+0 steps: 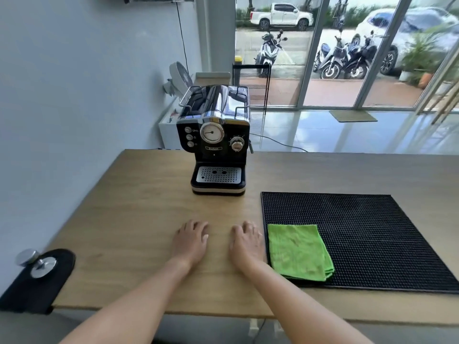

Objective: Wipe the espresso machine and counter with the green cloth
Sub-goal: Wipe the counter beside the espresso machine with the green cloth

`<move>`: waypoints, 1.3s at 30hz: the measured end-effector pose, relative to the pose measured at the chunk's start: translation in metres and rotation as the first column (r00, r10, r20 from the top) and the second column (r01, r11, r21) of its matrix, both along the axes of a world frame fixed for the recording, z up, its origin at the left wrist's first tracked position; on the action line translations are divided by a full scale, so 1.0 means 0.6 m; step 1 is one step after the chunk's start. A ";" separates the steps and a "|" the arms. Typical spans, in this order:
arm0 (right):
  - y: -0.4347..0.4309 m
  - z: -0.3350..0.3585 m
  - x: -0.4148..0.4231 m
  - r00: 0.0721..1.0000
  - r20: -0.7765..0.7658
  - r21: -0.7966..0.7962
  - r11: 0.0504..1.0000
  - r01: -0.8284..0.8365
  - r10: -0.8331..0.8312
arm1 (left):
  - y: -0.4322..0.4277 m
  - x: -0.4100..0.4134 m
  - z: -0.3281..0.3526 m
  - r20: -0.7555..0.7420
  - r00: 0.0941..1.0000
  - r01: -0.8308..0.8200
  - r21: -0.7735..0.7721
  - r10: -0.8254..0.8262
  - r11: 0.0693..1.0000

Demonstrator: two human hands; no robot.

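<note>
From the head camera, both hands lay palm-down on the counter (139, 199) near its front edge, fingers loosely spread, holding nothing; likely a rest pose before starting. The left hand (190, 240) sat just beside the right hand (246, 244). The cloth (299, 253) lay folded on the mat's (360, 234) front-left corner, just beside the right hand. The machine (216, 142) stood at the back edge, unobstructed. A tamper (39, 265) rested on the front-left corner.

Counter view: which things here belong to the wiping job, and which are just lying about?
For the job:
green cloth, folded on the mat
espresso machine
wooden counter
left hand and right hand, both flat and empty

Lying about:
black rubber mat
tamper on its black pad
</note>
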State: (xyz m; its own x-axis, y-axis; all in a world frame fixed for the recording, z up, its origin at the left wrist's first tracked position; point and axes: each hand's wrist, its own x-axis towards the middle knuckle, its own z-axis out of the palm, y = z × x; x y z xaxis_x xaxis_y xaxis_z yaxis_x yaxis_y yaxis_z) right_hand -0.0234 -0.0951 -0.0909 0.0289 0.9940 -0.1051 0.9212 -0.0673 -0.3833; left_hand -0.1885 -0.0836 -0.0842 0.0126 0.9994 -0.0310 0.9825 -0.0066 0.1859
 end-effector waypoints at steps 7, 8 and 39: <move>-0.008 -0.008 -0.028 0.995 0.023 0.009 0.996 0.093 -0.093 | -0.022 -0.036 -0.010 0.026 0.996 0.083 0.036 -0.084 0.996; -0.006 -0.006 -0.027 0.995 0.036 0.014 0.996 0.090 -0.090 | -0.022 -0.038 -0.009 0.025 0.996 0.089 0.026 -0.090 0.996; -0.022 0.024 0.239 0.854 0.108 0.095 0.860 0.501 -0.509 | 0.031 0.261 0.034 0.165 0.953 0.266 -0.057 -0.253 0.962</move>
State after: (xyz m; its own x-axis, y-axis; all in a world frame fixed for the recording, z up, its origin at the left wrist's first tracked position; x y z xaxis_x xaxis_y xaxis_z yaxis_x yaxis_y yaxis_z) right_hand 0.1202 -0.1082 -0.0766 0.5376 0.8432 -0.0063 0.8069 -0.5166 -0.2865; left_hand -0.0321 -0.0652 -0.0637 0.2818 0.9557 -0.0851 0.9080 -0.2370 0.3454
